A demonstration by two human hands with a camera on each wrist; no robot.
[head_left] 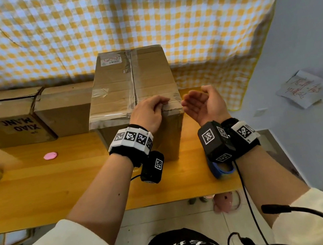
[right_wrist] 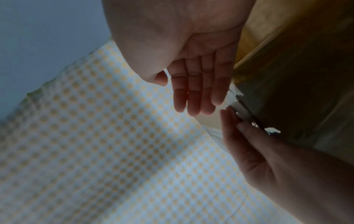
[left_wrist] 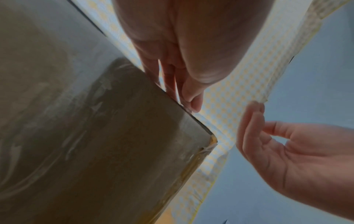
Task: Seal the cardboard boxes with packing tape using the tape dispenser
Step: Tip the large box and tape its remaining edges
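On table point(head_left: 40, 188): tall box point(head_left: 129, 81), clear-taped seam.

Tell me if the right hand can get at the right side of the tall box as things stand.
Probably yes: the right hand hovers open just beside the tall box, palm facing its side, nothing between them.

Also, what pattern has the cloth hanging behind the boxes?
The cloth has a yellow and white check pattern, shown best in the head view.

Left hand point(head_left: 149, 113) palm down, fingers point(left_wrist: 193, 97) flat and together, wrist banded. Right hand point(head_left: 204, 103) just beside, palm turned inward, fingers point(right_wrist: 193, 97) straight, holding nothing.
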